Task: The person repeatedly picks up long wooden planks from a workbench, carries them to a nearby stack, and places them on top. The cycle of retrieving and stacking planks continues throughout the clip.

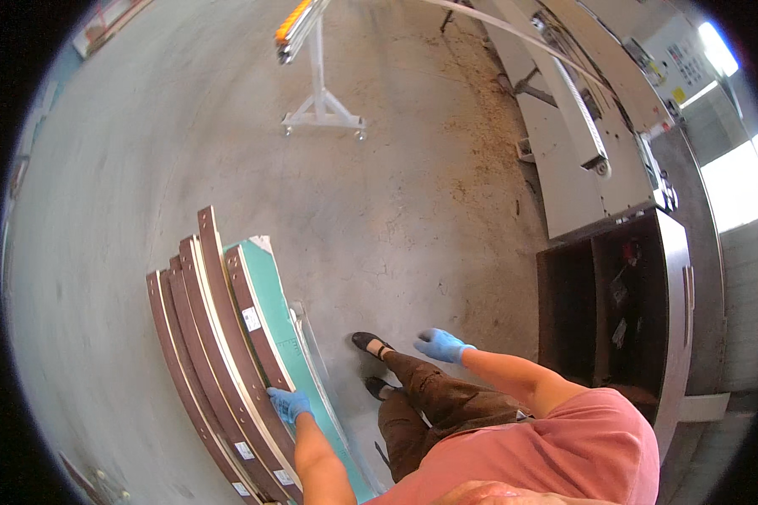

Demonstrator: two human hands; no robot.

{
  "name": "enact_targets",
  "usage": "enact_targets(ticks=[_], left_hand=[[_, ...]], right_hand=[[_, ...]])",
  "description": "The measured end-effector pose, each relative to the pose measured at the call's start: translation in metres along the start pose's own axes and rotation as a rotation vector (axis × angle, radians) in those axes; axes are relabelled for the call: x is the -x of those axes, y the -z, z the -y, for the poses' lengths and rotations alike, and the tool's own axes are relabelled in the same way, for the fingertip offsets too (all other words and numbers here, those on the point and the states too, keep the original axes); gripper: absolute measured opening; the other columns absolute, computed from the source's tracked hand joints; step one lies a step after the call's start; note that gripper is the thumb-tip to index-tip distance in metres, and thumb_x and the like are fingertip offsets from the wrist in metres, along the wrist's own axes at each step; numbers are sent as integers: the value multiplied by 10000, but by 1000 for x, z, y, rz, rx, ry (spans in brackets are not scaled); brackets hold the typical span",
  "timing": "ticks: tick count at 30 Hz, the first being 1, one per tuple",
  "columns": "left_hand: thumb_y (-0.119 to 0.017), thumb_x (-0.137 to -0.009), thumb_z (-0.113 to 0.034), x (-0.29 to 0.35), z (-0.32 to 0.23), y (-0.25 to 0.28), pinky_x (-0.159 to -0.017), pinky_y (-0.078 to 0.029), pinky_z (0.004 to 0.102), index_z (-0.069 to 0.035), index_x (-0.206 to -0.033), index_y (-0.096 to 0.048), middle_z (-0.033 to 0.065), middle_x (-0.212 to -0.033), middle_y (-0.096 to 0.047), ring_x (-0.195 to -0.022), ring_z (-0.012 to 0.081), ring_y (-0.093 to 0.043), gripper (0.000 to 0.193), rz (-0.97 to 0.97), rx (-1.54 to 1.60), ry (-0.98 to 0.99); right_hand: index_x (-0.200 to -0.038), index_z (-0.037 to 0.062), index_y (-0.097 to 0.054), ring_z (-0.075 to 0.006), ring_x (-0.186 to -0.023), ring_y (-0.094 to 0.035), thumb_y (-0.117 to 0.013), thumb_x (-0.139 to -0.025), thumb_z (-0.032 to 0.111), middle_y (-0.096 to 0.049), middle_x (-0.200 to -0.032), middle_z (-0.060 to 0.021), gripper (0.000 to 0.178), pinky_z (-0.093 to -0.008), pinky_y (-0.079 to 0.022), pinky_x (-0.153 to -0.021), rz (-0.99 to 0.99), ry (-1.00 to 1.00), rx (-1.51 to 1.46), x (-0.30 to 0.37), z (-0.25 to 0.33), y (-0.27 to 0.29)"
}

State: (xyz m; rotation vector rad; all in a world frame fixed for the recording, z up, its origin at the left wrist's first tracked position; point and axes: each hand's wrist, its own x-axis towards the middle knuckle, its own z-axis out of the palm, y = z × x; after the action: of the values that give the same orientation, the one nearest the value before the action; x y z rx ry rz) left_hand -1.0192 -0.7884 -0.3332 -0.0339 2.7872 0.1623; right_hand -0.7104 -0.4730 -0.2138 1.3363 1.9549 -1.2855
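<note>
My left hand [289, 405], in a blue glove, has its fingers over the edge of a brown board [257, 324] with small holes and a white label. That board is the nearest of several long brown boards [202, 337] standing on edge side by side at my left. Beside them lies a teal-green surface [271, 290] with a pale, worn corner. My right hand [440, 345], also gloved blue with dark fingertips, is out over the floor. Its fingers stretch loosely to the left, and no object shows in it.
A white wheeled stand [320, 114] with an orange-topped rail [293, 25] is ahead. At right stand a dark open-fronted cabinet [568, 307] and a long pale machine [577, 189] with a projecting metal beam [577, 118]. Sawdust-like debris [480, 118] lies on the concrete floor near the machine.
</note>
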Motion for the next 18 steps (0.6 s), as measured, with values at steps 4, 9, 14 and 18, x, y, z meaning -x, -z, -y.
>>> enact_targets(ticks=[4, 9, 14, 18], left_hand=[[-799, -798, -325, 20, -14, 31, -1040, -533, 516, -20, -1571, -332, 256, -1441, -563, -1287, 422, -614, 953, 32, -90, 25], [-779, -819, -496, 60, -34, 59, -1172, -400, 555, -32, -1647, -241, 266, -1663, -331, -1482, 423, -428, 1091, -172, -42, -84], [-781, -830, -388, 138, -104, 64, -1236, -354, 499, 52, -1615, -270, 299, -1647, -341, -1518, 441, -372, 1035, 82, 249, -260], [-791, -824, -356, 198, -181, 56, -1270, -320, 448, 122, -1575, -315, 329, -1641, -351, -1532, 434, -360, 1010, 292, 350, -327]], right_hand=[[-1228, -20, -712, -298, -1009, -701, -602, -982, 404, -748, -1101, -185, 502, -416, -530, -924, -35, -126, -178, 47, -69, 14], [-1033, -22, -731, -148, -780, -627, -646, -986, 300, -708, -898, -42, 336, -325, -525, -724, -206, -103, -575, 62, -140, 47], [-1023, -11, -723, -143, -810, -624, -627, -1004, 247, -699, -891, -31, 276, -313, -522, -758, -494, 79, -701, 72, -162, 163], [-999, -15, -684, -116, -816, -615, -620, -1023, 231, -673, -875, -22, 255, -309, -522, -775, -694, 295, -647, 63, -166, 302]])
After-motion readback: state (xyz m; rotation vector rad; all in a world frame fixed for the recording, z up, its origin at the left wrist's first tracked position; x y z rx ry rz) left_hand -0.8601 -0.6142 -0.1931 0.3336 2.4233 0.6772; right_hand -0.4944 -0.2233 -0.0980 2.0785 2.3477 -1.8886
